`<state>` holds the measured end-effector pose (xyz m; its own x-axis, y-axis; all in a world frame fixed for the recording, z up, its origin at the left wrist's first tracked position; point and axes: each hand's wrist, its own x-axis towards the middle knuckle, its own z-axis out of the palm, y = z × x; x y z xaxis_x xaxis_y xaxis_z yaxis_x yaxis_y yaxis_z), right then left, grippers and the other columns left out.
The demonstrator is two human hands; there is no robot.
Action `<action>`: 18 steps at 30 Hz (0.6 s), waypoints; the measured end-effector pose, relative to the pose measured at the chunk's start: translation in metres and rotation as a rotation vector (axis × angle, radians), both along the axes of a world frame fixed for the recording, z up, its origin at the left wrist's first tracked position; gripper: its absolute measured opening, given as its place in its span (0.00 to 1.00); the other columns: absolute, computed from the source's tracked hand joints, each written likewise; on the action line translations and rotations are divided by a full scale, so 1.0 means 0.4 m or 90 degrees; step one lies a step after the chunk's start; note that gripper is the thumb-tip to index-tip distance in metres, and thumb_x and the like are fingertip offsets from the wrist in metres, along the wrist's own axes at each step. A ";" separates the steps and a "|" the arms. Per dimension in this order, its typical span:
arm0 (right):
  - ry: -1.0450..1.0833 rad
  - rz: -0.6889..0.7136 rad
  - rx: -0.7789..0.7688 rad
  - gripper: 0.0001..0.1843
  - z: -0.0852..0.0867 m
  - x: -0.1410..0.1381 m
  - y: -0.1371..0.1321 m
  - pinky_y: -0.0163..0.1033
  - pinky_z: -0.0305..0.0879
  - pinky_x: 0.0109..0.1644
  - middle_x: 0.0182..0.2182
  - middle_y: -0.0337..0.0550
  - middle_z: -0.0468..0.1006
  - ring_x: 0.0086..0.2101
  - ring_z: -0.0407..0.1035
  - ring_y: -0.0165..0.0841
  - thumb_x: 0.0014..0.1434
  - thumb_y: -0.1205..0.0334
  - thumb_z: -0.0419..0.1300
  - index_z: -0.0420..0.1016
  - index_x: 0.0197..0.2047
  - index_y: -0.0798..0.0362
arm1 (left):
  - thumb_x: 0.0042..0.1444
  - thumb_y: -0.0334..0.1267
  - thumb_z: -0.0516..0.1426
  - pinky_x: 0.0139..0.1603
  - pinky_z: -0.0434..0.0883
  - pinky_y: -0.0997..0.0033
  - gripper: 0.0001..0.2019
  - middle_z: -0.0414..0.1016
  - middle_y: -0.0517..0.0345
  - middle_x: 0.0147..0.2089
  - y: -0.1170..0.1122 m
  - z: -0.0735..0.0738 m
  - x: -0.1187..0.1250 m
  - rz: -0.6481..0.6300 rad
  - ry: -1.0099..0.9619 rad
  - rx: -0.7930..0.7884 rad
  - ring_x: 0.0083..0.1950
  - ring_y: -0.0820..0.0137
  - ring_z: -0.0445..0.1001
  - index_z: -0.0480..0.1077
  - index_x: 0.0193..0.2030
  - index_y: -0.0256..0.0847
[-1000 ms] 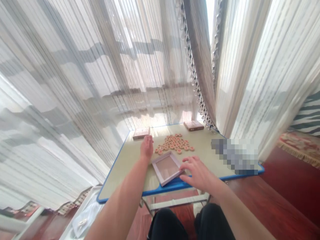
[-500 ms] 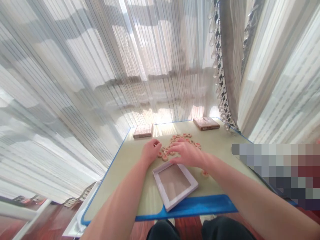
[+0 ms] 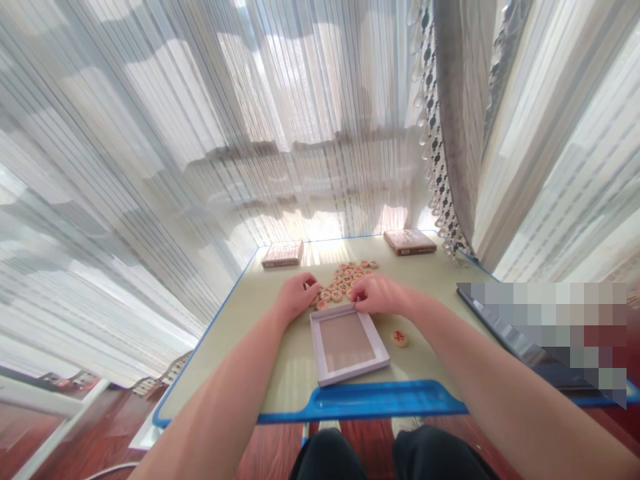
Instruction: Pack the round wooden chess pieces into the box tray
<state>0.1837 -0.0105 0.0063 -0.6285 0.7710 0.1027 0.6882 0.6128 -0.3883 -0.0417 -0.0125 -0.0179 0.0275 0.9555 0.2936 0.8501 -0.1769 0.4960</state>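
Observation:
Several round wooden Chinese chess pieces [image 3: 337, 295] lie in a cluster on the pale table, marked in red or dark characters. My left hand [image 3: 296, 295] rests at the cluster's left edge, fingers curled beside the pieces; whatever is under the fingertips is hidden. On the near side of the cluster lies a shallow, white-rimmed square box [image 3: 350, 341] with nothing in it. My right hand [image 3: 379, 295] pinches the box's far rim, thumb and fingers together, close to the pieces. A single red-marked piece [image 3: 399, 339] lies apart, right of the box.
Two flat brown boxes [image 3: 283, 253] stand along the table's far edge, the other box [image 3: 410, 241] being on the right. A dark flat object [image 3: 493, 323], partly pixelated, lies at the right. Blue edging and a blue tray recess [image 3: 385, 398] run along the near side, sheer curtains [image 3: 300, 133] behind.
My right hand has gone from spread fingers over the pieces to a pinch at the box's rim. The box has turned straighter and the pieces sit more tightly together.

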 end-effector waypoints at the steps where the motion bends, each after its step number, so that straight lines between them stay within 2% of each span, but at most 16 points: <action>1: -0.018 -0.005 -0.012 0.09 0.010 0.003 -0.007 0.32 0.59 0.31 0.27 0.37 0.77 0.29 0.67 0.30 0.43 0.66 0.56 0.77 0.28 0.49 | 0.50 0.40 0.53 0.30 0.63 0.71 0.09 0.73 0.60 0.26 -0.001 0.000 0.000 -0.006 0.003 -0.001 0.27 0.71 0.68 0.72 0.29 0.40; 6: -0.078 -0.009 -0.099 0.11 0.065 0.023 -0.029 0.31 0.55 0.25 0.26 0.38 0.75 0.26 0.65 0.28 0.43 0.63 0.58 0.77 0.33 0.52 | 0.51 0.44 0.51 0.31 0.63 0.71 0.12 0.74 0.58 0.29 -0.008 0.006 0.002 -0.031 0.021 -0.002 0.30 0.70 0.69 0.72 0.30 0.39; 9: -0.020 -0.028 -0.098 0.13 0.061 0.027 -0.009 0.32 0.57 0.28 0.29 0.38 0.76 0.27 0.67 0.29 0.49 0.56 0.57 0.77 0.35 0.52 | 0.52 0.44 0.51 0.32 0.63 0.71 0.13 0.74 0.58 0.29 -0.012 0.011 0.002 -0.037 0.032 0.001 0.31 0.70 0.69 0.72 0.31 0.39; 11: -0.009 -0.095 -0.037 0.14 0.042 0.026 0.015 0.33 0.59 0.32 0.32 0.42 0.77 0.32 0.69 0.32 0.53 0.54 0.54 0.77 0.37 0.52 | 0.51 0.44 0.51 0.32 0.63 0.71 0.12 0.74 0.58 0.28 -0.013 0.013 0.000 -0.039 0.038 0.000 0.30 0.70 0.69 0.72 0.30 0.39; 13: -0.040 -0.203 0.021 0.15 0.020 0.029 0.039 0.36 0.61 0.36 0.37 0.46 0.78 0.38 0.69 0.37 0.55 0.56 0.52 0.77 0.39 0.52 | 0.51 0.44 0.52 0.31 0.62 0.72 0.12 0.73 0.59 0.27 -0.012 0.014 -0.003 -0.042 0.035 -0.009 0.29 0.71 0.68 0.71 0.29 0.39; 16: -0.084 -0.336 0.054 0.16 0.001 0.046 0.067 0.39 0.62 0.41 0.43 0.51 0.77 0.44 0.68 0.42 0.55 0.62 0.51 0.76 0.43 0.53 | 0.50 0.45 0.52 0.30 0.62 0.72 0.12 0.72 0.61 0.25 -0.010 0.013 -0.007 -0.030 0.018 -0.027 0.28 0.71 0.68 0.70 0.29 0.39; 18: -0.074 -0.390 0.058 0.16 -0.002 0.060 0.079 0.40 0.62 0.42 0.42 0.52 0.77 0.44 0.68 0.43 0.55 0.64 0.51 0.77 0.42 0.54 | 0.51 0.44 0.52 0.30 0.62 0.72 0.11 0.71 0.61 0.24 -0.008 0.012 -0.008 -0.023 0.014 -0.033 0.28 0.71 0.68 0.70 0.29 0.39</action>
<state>0.2078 0.0209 0.0054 -0.0859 0.9860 0.1431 0.9596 0.1205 -0.2543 -0.0450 -0.0158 -0.0130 0.0681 0.9677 0.2426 0.8548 -0.1820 0.4861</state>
